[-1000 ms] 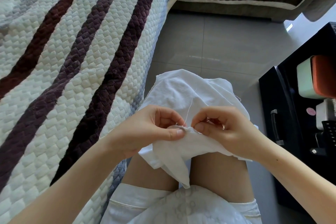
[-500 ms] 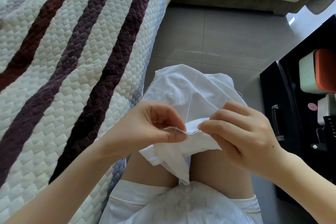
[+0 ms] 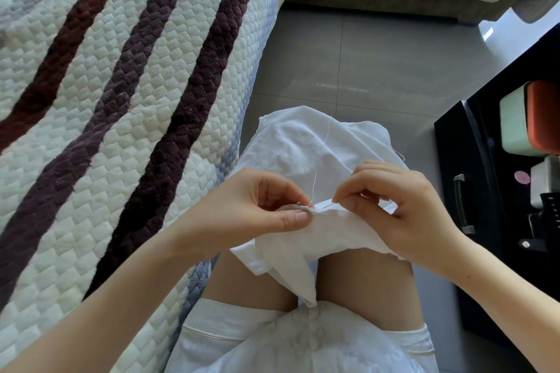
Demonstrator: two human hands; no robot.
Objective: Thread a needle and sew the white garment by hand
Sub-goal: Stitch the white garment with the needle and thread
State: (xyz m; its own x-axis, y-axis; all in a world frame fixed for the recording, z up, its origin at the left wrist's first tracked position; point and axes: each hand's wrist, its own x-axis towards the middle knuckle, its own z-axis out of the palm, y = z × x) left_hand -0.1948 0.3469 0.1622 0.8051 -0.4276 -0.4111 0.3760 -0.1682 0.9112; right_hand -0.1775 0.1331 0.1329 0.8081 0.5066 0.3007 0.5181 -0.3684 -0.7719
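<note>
Since half a second back: right hand (image 3: 403, 206) has turned, and its fingertips no longer lie flat over the fold. Thumb and forefinger now pinch the needle (image 3: 327, 205), which lies along the garment's folded edge, tip toward the left hand (image 3: 260, 209). Other right fingers are curled.

Left hand unchanged: thumb and forefinger nip the fold of the garment (image 3: 291, 145), other fingers loosely bent behind it.

Garment is draped over the knees (image 3: 248, 278), one corner hanging down between them. Thread (image 3: 316, 172) rises from the fold, up across the cloth.

Right of the garment is a black cabinet (image 3: 454, 154) with a pale green box (image 3: 515, 121) on it, orange on one side; contents not visible.

Left of the garment is a striped quilt (image 3: 121, 100). Beyond it, grey floor (image 3: 363, 63).
</note>
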